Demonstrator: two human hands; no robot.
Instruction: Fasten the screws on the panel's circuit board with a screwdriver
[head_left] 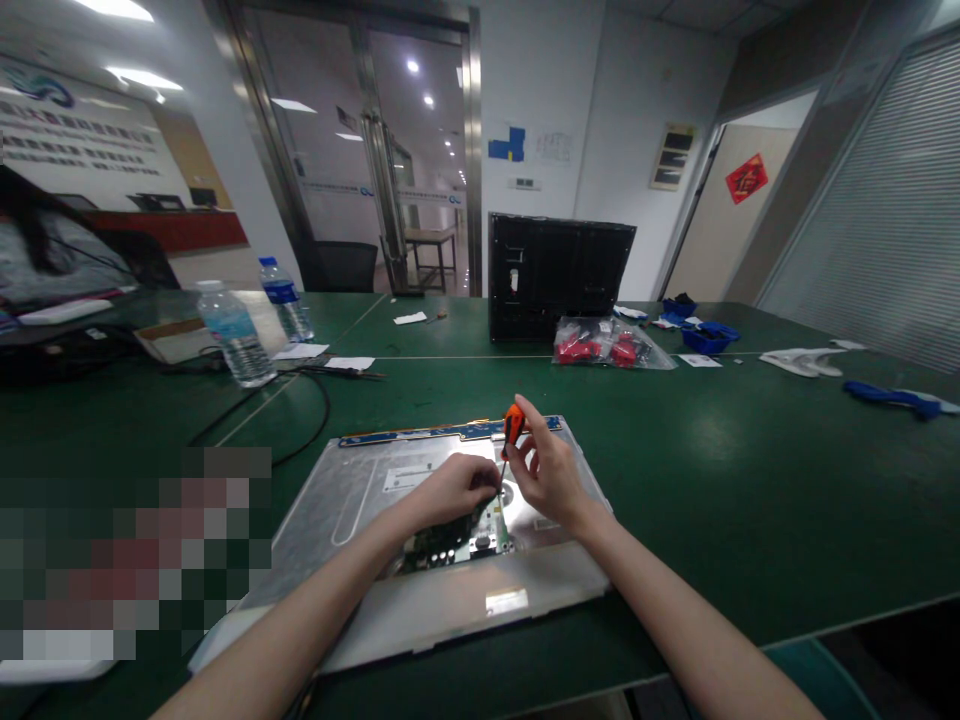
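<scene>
A flat metal display panel (375, 500) lies on the green table, with a green circuit board (491, 520) near its middle and a narrow blue board (420, 434) along its far edge. My right hand (551, 470) grips an orange and black screwdriver (513, 425), held nearly upright, its shaft pointing down at the circuit board's upper edge. Close beside the shaft, my left hand (465, 487) has its fingers bent together over the board. Whether those fingertips hold the shaft or a small part cannot be made out.
Behind the panel stand a black monitor housing (559, 275) and a clear bag (611, 345) with red items. Two water bottles (238, 335) and a black cable (326, 410) are at the left. Blue trays (709, 338) and gloves (892, 397) lie at the right.
</scene>
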